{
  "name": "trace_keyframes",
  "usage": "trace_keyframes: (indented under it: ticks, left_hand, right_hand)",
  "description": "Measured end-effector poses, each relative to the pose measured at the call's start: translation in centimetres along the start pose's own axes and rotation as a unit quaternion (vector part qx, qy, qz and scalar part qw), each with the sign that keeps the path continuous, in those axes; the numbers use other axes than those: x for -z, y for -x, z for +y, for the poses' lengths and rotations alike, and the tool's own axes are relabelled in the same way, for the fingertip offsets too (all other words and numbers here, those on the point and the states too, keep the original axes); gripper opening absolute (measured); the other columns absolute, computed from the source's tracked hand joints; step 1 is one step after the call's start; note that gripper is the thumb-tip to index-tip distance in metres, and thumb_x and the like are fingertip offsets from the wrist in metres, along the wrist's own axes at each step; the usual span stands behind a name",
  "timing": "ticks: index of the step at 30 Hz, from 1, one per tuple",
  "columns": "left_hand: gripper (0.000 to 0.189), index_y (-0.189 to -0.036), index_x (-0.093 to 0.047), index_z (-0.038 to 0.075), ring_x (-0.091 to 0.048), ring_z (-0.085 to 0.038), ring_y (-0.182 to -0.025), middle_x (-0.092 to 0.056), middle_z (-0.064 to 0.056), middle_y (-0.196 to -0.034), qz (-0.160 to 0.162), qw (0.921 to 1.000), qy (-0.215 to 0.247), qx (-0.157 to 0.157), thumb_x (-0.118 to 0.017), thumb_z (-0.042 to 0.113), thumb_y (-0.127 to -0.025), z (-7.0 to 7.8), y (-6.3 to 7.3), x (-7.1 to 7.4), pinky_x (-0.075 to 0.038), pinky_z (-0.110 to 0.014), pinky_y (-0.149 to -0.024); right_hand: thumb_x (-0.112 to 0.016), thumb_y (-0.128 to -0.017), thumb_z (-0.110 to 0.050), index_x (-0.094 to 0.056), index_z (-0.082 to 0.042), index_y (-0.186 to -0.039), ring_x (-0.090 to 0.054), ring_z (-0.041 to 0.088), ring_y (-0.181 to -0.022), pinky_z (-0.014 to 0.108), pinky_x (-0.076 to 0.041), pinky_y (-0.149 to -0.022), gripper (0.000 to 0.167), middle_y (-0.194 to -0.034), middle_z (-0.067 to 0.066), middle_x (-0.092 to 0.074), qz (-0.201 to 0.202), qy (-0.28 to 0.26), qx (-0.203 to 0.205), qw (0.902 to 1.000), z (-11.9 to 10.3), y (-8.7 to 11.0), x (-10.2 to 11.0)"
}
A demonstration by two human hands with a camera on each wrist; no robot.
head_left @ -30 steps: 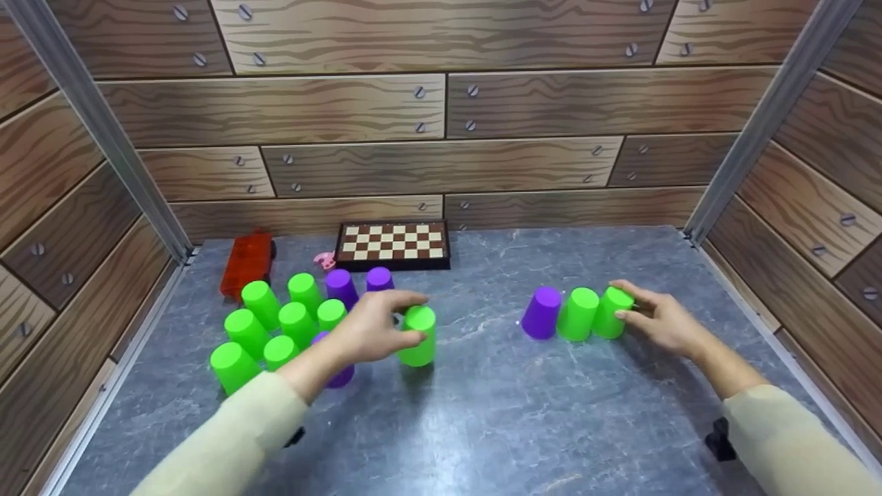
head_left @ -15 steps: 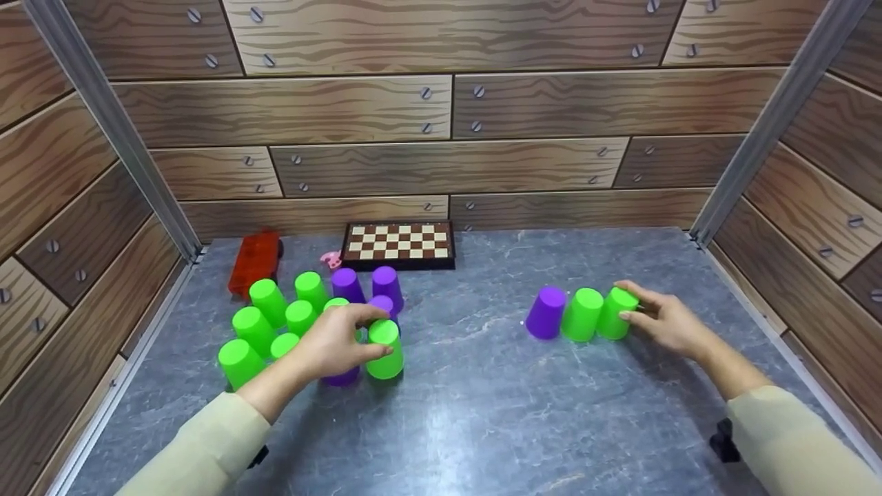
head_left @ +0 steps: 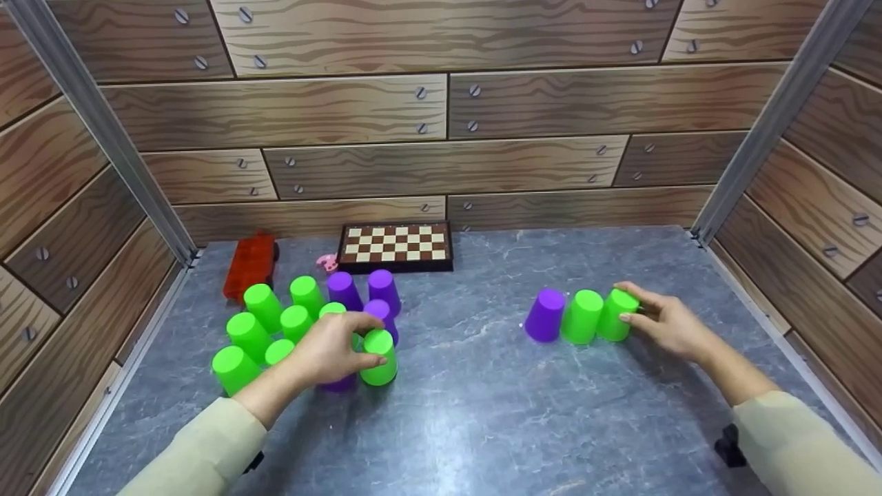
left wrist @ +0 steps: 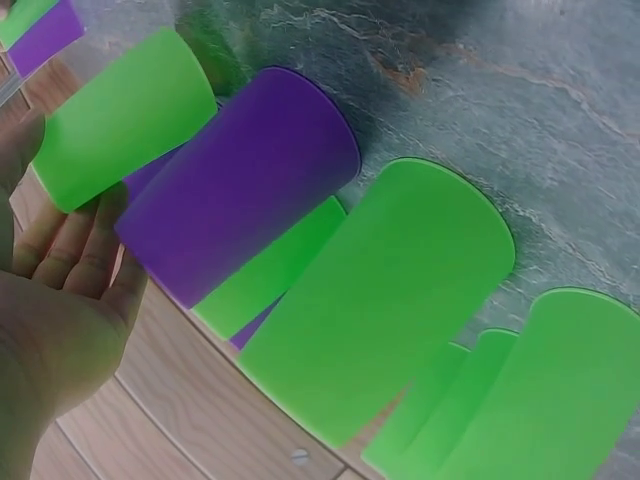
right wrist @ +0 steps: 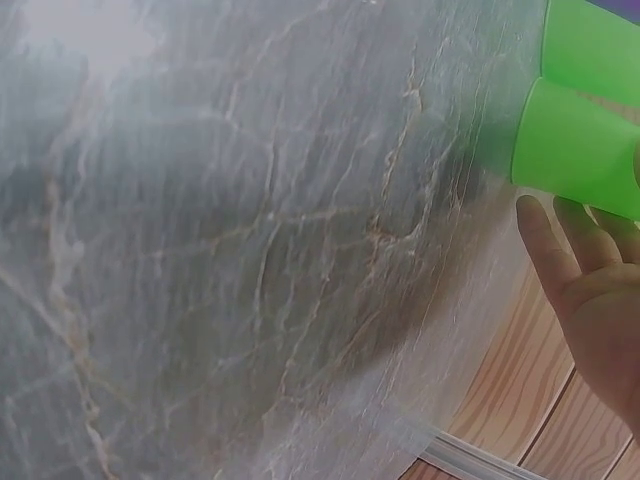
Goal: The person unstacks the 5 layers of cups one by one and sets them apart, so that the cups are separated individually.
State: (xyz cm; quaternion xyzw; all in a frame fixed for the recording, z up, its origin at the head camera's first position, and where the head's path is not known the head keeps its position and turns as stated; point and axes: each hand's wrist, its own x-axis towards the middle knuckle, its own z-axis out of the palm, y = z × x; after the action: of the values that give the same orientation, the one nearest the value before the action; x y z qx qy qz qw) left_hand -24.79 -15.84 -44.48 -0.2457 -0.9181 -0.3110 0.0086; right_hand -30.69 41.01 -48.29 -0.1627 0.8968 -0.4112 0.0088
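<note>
At the near right corner of the left group, my left hand (head_left: 332,350) pinches an upside-down green cup (head_left: 380,359) between thumb and fingers. In the left wrist view this green cup (left wrist: 125,120) stands beside a purple cup (left wrist: 240,185). Behind the hand are several green cups (head_left: 249,336) and purple cups (head_left: 384,293), some partly hidden. On the right, my right hand (head_left: 665,324) holds the green cup (head_left: 617,315) at the end of a short row. Next to it stand another green cup (head_left: 582,317) and a purple cup (head_left: 545,315), all upside down.
A checkered board (head_left: 395,246) lies at the back, with a small pink object (head_left: 327,262) at its left. Farther left is a red toy-like block (head_left: 249,267). Wood-patterned walls (head_left: 386,110) enclose the grey marbled table (head_left: 475,406) at the back and sides.
My left hand has carried the green cup leftward and slightly nearer, up to the left group of cups. The right hand stays at its green cup.
</note>
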Motion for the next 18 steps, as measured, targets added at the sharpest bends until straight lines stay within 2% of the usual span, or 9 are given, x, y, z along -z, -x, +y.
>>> trace_keyframes:
  ticks: [7,18]
  left_hand:
    - [0.039,-0.115,-0.078,0.007,-0.072,-0.022,-0.1,-0.077,-0.002,-0.108,-0.002,0.9997,-0.022,-0.009,-0.094,0.022,-0.082,-0.17,-0.05,-0.39,-0.06,-0.046,-0.091]
    - [0.036,-0.111,-0.078,0.009,-0.071,-0.021,-0.098,-0.077,-0.001,-0.105,0.007,0.9997,-0.023,-0.005,-0.094,0.022,-0.082,-0.61,0.14,-0.46,-0.06,-0.046,-0.09]
  right_hand:
    - [-0.067,-0.105,-0.012,-0.044,-0.003,-0.16,-0.059,0.048,-0.129,0.015,-0.052,-0.093,0.061,-0.15,0.037,-0.049,-0.004,0.003,0.0,1.0,-0.04,0.21,0.02]
    - [-0.068,-0.104,-0.012,-0.046,-0.003,-0.159,-0.059,0.047,-0.129,0.012,-0.05,-0.093,0.06,-0.149,0.036,-0.051,0.003,0.01,0.003,0.9999,-0.11,0.13,0.11]
